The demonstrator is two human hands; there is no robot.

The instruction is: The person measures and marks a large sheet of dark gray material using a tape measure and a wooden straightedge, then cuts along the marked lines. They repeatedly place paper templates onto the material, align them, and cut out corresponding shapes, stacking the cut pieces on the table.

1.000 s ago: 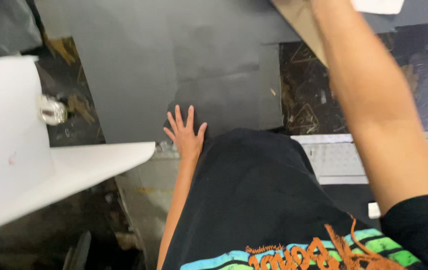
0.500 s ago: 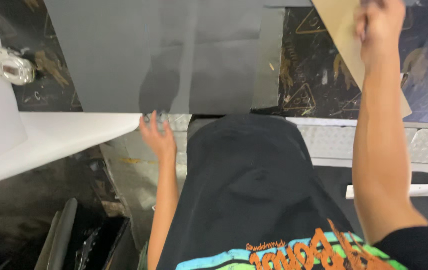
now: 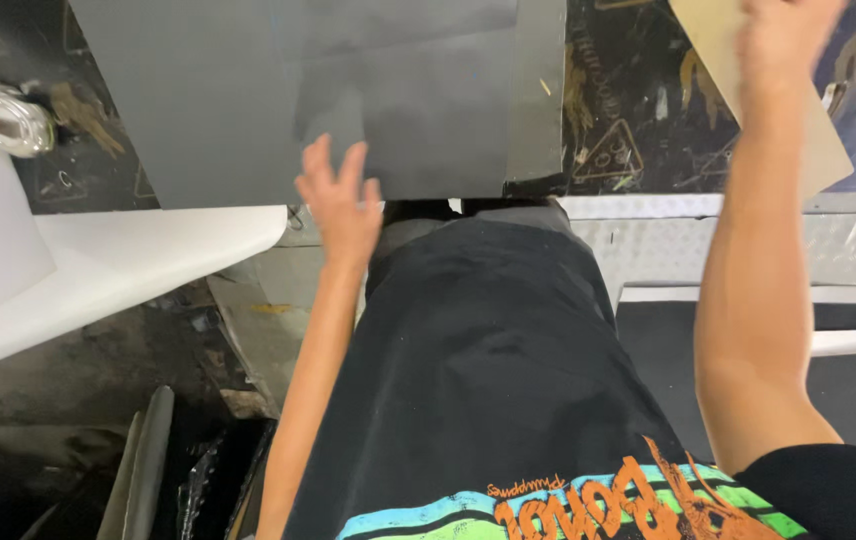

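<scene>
A large dark grey sheet [image 3: 298, 90] lies flat on the work surface in front of me. My left hand [image 3: 343, 205] is open with its fingers spread, and its fingertips lie over the sheet's near edge. My right hand [image 3: 783, 40] is up at the far right, blurred, and closed on a tan board [image 3: 818, 150] that slants across the dark patterned surface. My black shirt with coloured lettering fills the lower middle of the view.
A curved white sheet [image 3: 98, 270] hangs off the left side. A small silver tape-measure-like object [image 3: 13, 120] sits on the surface beside the white sheet. A ribbed metal edge [image 3: 748, 240] runs along the bench front. Dark clutter lies on the floor at lower left.
My left hand slipped back off the grey sheet to its near edge and now has its fingers over that edge again. My right hand, first out of view, now shows on the tan board.
</scene>
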